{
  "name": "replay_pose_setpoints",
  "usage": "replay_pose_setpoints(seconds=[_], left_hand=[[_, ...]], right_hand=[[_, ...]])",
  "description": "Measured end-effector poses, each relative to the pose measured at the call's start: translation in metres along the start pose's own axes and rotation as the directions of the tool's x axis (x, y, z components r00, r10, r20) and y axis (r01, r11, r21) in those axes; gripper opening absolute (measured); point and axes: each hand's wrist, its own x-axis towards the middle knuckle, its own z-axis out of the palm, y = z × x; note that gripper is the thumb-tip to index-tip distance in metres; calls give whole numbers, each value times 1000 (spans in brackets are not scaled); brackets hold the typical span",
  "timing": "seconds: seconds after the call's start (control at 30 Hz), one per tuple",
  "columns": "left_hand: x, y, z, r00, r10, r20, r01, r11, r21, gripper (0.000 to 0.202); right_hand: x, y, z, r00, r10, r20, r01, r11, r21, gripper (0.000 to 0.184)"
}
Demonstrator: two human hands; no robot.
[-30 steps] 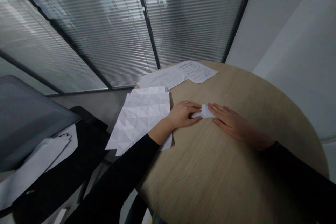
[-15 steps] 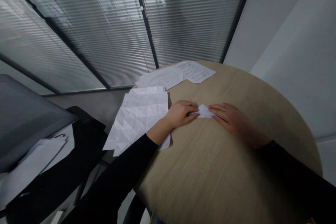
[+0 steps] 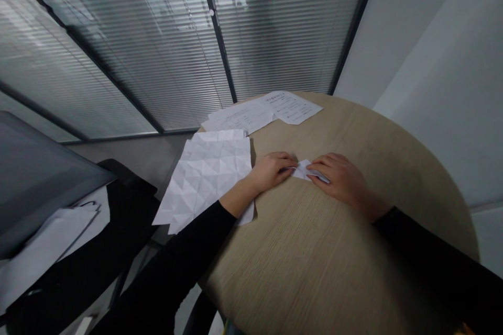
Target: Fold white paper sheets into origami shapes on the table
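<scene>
Both black-sleeved forearms reach across the table [image 3: 314, 261], left hand [image 3: 271, 170] and right hand [image 3: 340, 180] palm-down, fingers narrowed onto the small folded paper [image 3: 302, 170] held between them. This looks like pressing a crease, and the next fold calls for steady pinning. Left of the hands lies a creased sheet [image 3: 208, 172], with printed sheets [image 3: 267, 110] beyond.

On my feed the small folded paper [image 3: 302, 170] is plain white, and the big sheet [image 3: 208, 172] beside it is white too, crossed by a grid of triangular creases that shade light and grey. The worktop [image 3: 314, 251] shows pale beige wood with fine straight grain. The printed sheets [image 3: 267, 110] are white with thin dark lines of text, and I see black sleeves [image 3: 184, 267] against grey, horizontally striped blinds [image 3: 157, 52].
</scene>
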Motion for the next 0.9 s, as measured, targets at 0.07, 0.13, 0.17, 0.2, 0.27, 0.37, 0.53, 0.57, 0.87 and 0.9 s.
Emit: replay_pose_setpoints(seconds=[0.07,0.13,0.17,0.2,0.27,0.37,0.53,0.57,0.87,0.9], left_hand=[[1,0,1,1000,5,-5,-5,1000,-13,25],[1,2,0,1000,7,-14,-8,999,-32,26],[2,4,-1,1000,0,-20,-1,999,-40,25],[3,6,-2,999,-17,-34,15,999,-45,25],[4,12,-5,995,-74,-72,72,997,-37,27],[6,21,-8,974,-189,-126,185,982,-39,38],[8,33,-10,960,-273,-54,264,955,-138,47],[8,35,-10,962,-269,-52,259,955,-143,48],[8,40,-9,959,-270,-83,260,959,-114,43],[8,40,-9,960,-266,-81,257,961,-105,43]], right_hand=[[3,-1,2,1000,-8,8,8,1000,-6,21],[6,-2,4,1000,-3,7,3,1000,-13,22],[6,-2,5,1000,7,2,-7,1000,-21,22],[7,-3,5,1000,19,-3,-19,999,-29,23],[7,-4,4,998,55,-26,-55,998,-36,26],[6,-10,1,989,128,-72,-131,991,-28,28],[10,-25,-2,952,264,-152,-269,963,-16,32],[11,-28,-1,948,276,-159,-281,960,-4,31],[15,-32,3,963,238,-125,-229,970,87,18],[14,-31,4,962,240,-127,-231,969,82,19]])
